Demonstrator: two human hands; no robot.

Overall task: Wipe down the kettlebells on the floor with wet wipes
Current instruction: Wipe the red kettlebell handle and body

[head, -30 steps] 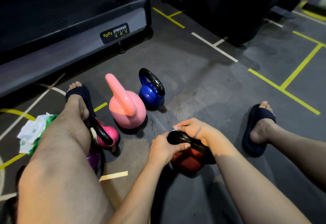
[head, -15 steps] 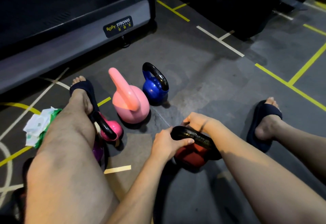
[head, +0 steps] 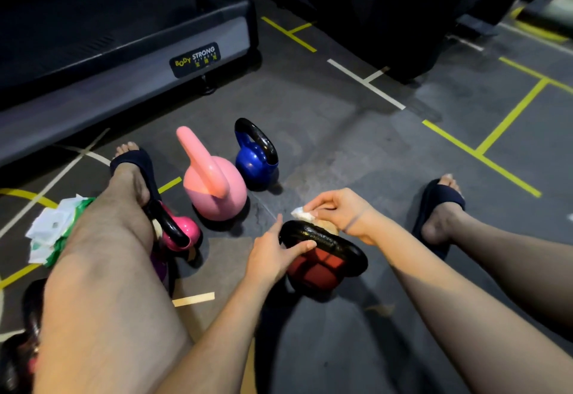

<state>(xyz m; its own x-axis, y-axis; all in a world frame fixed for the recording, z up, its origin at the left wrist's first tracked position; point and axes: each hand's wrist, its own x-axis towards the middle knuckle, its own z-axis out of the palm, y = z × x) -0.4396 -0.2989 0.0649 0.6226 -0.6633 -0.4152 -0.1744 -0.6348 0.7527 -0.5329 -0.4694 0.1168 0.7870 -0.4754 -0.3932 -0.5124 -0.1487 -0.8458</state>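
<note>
A red kettlebell [head: 314, 269] with a black handle stands on the floor between my legs. My left hand [head: 273, 255] grips the near end of its handle. My right hand [head: 338, 210] pinches a small crumpled white wet wipe [head: 302, 214] just above the handle's far end. A large pink kettlebell [head: 217, 189], a blue one [head: 254, 164] and a small magenta one [head: 183, 232] stand in a row to the left. A purple kettlebell [head: 161, 266] is mostly hidden behind my left leg.
A green pack of wet wipes [head: 54, 229] with used wipes lies at the left, beside my left leg. A treadmill [head: 124, 52] runs along the back left and a dark machine [head: 403, 15] stands at the back. My slippered feet rest on the grey floor with yellow lines.
My right hand has lifted off the handle's far end and now holds the wipe in view above it. My left hand stays on the handle.
</note>
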